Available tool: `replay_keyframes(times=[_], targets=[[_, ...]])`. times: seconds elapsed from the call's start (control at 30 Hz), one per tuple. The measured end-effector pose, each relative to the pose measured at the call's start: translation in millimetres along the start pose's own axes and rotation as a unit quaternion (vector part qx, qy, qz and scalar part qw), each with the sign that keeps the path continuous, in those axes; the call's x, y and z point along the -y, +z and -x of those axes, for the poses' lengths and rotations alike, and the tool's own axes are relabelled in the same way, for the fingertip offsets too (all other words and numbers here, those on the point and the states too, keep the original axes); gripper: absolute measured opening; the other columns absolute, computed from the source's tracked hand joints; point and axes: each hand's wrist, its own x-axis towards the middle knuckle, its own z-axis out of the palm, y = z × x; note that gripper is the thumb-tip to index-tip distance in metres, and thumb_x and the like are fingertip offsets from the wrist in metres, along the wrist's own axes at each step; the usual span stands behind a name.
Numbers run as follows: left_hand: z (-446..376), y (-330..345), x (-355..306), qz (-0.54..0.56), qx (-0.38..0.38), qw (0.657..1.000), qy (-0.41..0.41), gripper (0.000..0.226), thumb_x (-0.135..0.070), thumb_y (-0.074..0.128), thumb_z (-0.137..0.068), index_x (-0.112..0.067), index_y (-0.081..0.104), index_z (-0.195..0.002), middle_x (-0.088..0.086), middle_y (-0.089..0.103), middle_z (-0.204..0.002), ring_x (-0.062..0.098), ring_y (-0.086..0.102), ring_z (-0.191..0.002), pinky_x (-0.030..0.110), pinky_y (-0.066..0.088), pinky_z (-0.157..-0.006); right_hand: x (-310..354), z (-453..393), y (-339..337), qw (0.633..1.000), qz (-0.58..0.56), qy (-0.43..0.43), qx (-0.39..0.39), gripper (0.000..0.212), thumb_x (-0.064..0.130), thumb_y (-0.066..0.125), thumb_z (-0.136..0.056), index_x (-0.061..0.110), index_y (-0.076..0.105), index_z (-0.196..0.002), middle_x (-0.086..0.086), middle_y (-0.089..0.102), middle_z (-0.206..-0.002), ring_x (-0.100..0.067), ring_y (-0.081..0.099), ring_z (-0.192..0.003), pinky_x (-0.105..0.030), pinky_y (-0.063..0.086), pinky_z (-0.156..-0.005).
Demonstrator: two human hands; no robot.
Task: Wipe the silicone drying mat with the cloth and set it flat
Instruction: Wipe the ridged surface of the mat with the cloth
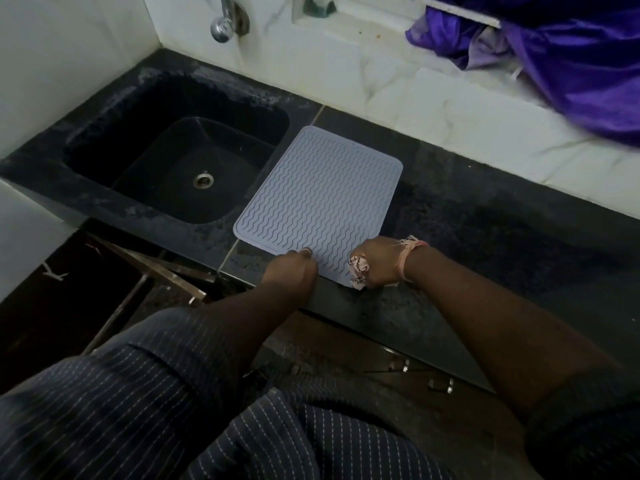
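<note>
A pale blue-grey silicone drying mat (pixel 320 195) with wavy ridges lies flat on the black stone counter (pixel 485 230), just right of the sink. My left hand (pixel 291 268) rests with closed fingers on the mat's near edge, pinching or pressing it. At the mat's near right corner, my right hand (pixel 379 261) is closed around a small bunched cloth (pixel 358 268), white with dark markings. The cloth touches the mat's corner.
A black sink (pixel 114 154) with a metal drain (pixel 203 180) sits to the left under a chrome tap (pixel 223 26). White tiled wall runs behind. Purple fabric (pixel 571 53) hangs at the top right. The counter's front edge is right below my hands.
</note>
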Motion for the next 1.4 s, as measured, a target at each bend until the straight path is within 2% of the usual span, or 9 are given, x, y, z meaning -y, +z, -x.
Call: replay_keyframes(times=[0.2, 0.4, 0.67, 0.83, 1.0, 1.13, 1.27, 1.3, 1.4], targets=[[-0.3, -6.8, -4.1, 0.001, -0.017, 1.0, 0.005, 0.02, -0.021, 0.057, -0.096, -0.011, 0.07, -0.108, 0.011, 0.06, -0.118, 0.029, 0.06, -0.101, 0.041, 0.051, -0.08, -0.9, -9.9, -13.8, 0.993, -0.032, 0.055, -0.102, 0.02, 0.031, 0.081, -0.075, 0.028, 0.062, -0.081, 0.003, 0.065, -0.089, -0.021, 0.065, -0.087, -0.031, 0.052, -0.072], [-2.8, 2.0, -6.8, 0.035, 0.041, 0.998, 0.043, 0.047, -0.033, 0.05, -0.102, -0.025, 0.046, -0.148, 0.013, 0.031, -0.16, 0.035, 0.041, -0.135, 0.05, 0.047, -0.104, 20.7, -5.3, 15.0, 0.982, -0.068, 0.119, -0.13, 0.017, 0.024, 0.071, -0.075, 0.016, 0.065, -0.089, -0.006, 0.067, -0.093, -0.025, 0.066, -0.084, -0.03, 0.053, -0.064], [-8.2, -4.5, -15.1, 0.012, 0.065, 0.998, 0.016, 0.052, -0.032, 0.061, -0.098, -0.023, 0.047, -0.147, 0.01, 0.023, -0.161, 0.034, 0.037, -0.137, 0.047, 0.049, -0.101, 35.9, -2.4, 32.1, 0.918, -0.308, 0.211, -0.134, 0.016, 0.029, 0.069, -0.07, 0.015, 0.065, -0.075, -0.005, 0.068, -0.078, -0.02, 0.067, -0.069, -0.026, 0.046, -0.051], [-10.2, -16.3, -4.2, 0.158, -0.018, 0.984, -0.074, 0.022, -0.014, 0.058, -0.097, -0.012, 0.069, -0.116, 0.008, 0.056, -0.127, 0.028, 0.057, -0.116, 0.044, 0.054, -0.092, 44.7, -11.3, -1.6, 0.848, -0.472, 0.185, -0.154, 0.017, 0.018, 0.076, -0.062, 0.016, 0.059, -0.062, 0.001, 0.058, -0.055, -0.016, 0.058, -0.056, -0.028, 0.041, -0.052], [-13.4, -10.1, 41.7, 0.237, -0.098, 0.949, -0.182, 0.025, -0.022, 0.053, -0.097, -0.011, 0.074, -0.091, 0.009, 0.065, -0.101, 0.029, 0.063, -0.093, 0.04, 0.055, -0.077, 71.8, -36.4, -30.6, 0.821, -0.538, 0.091, -0.168, 0.011, 0.007, 0.075, -0.074, 0.006, 0.073, -0.085, -0.006, 0.076, -0.081, -0.019, 0.072, -0.079, -0.027, 0.055, -0.062], [-15.0, -18.7, 71.6, 0.445, -0.113, 0.828, -0.322, 0.025, -0.023, 0.053, -0.098, -0.011, 0.075, -0.098, 0.008, 0.072, -0.1, 0.033, 0.067, -0.103, 0.037, 0.055, -0.09, 82.9, -56.3, -34.0, 0.741, -0.641, -0.025, -0.198, 0.021, -0.004, 0.075, -0.082, 0.005, 0.072, -0.1, -0.013, 0.078, -0.099, -0.029, 0.075, -0.095, -0.038, 0.062, -0.08], [-22.4, -41.8, 72.8, 0.867, -0.047, 0.398, -0.297, 0.046, -0.052, 0.049, -0.104, -0.014, 0.073, -0.097, 0.01, 0.076, -0.088, 0.027, 0.074, -0.083, 0.044, 0.057, -0.083, 85.3, -74.5, -16.8, 0.67, -0.717, -0.057, -0.184, 0.008, 0.006, 0.072, -0.089, 0.003, 0.072, -0.097, -0.022, 0.074, -0.1, -0.03, 0.07, -0.089, -0.039, 0.06, -0.079], [-24.4, -43.7, 72.3, 0.884, -0.027, 0.375, -0.277, 0.044, -0.05, 0.053, -0.102, -0.012, 0.074, -0.1, 0.013, 0.077, -0.094, 0.027, 0.074, -0.084, 0.043, 0.057, -0.085, 87.0, -78.8, -12.1, 0.69, -0.698, -0.047, -0.182, 0.009, 0.011, 0.073, -0.089, 0.003, 0.074, -0.094, -0.021, 0.075, -0.097, -0.029, 0.07, -0.087, -0.035, 0.059, -0.074], [-31.5, -32.7, 71.9, 0.838, -0.035, 0.456, -0.298, 0.008, -0.013, 0.068, -0.092, -0.007, 0.072, -0.096, 0.017, 0.074, -0.093, 0.028, 0.073, -0.079, 0.036, 0.06, -0.071, 86.4, -93.4, -1.0, 0.786, -0.582, -0.043, -0.204, 0.012, 0.006, 0.076, -0.087, 0.001, 0.071, -0.096, -0.015, 0.075, -0.099, -0.026, 0.072, -0.093, -0.032, 0.06, -0.079]])
